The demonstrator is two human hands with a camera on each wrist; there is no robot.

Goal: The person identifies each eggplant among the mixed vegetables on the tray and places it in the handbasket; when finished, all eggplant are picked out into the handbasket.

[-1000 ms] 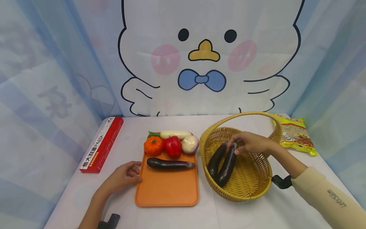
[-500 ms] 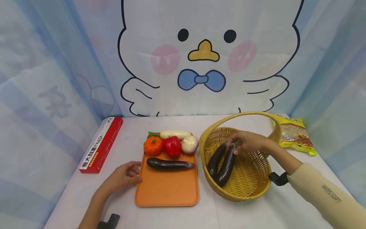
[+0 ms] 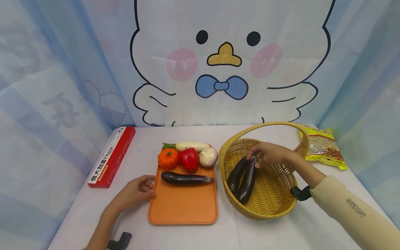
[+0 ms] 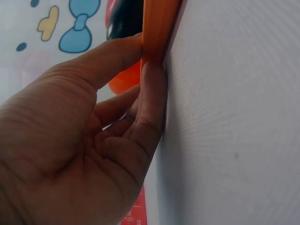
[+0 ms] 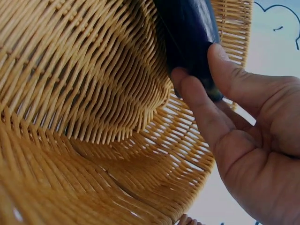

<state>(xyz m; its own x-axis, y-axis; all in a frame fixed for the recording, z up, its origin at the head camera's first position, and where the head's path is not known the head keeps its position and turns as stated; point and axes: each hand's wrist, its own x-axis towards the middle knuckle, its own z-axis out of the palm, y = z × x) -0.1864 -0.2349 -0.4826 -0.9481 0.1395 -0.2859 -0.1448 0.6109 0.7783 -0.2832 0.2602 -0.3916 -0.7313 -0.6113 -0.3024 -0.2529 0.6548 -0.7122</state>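
Observation:
My left hand (image 3: pixel 136 192) is at the left side of an orange tray (image 3: pixel 182 210). The left wrist view shows its thumb and a finger pinching the tray's rim (image 4: pixel 159 28). On the tray lie a dark eggplant (image 3: pixel 186 178), an orange pumpkin (image 3: pixel 168 158), a red bell pepper (image 3: pixel 189 159), a white-purple round vegetable (image 3: pixel 208 157) and a white radish (image 3: pixel 192 146). Inside the wicker basket (image 3: pixel 275 194), two eggplants rest side by side. My right hand (image 3: pixel 272 153) pinches the stem end of the right eggplant (image 3: pixel 247 184); the left eggplant (image 3: pixel 236 175) lies against it.
A red pasta box (image 3: pixel 111 158) lies at the table's left edge. Behind the basket on the right is a yellow food packet (image 3: pixel 325 146). The basket's tall handle (image 3: pixel 265 124) arches over its far side, behind my right hand. Curtains surround the table.
My right forearm and sleeve have shifted slightly left, while the right fingers stay at the eggplant's stem end. The left hand, tray and vegetables hold their places.

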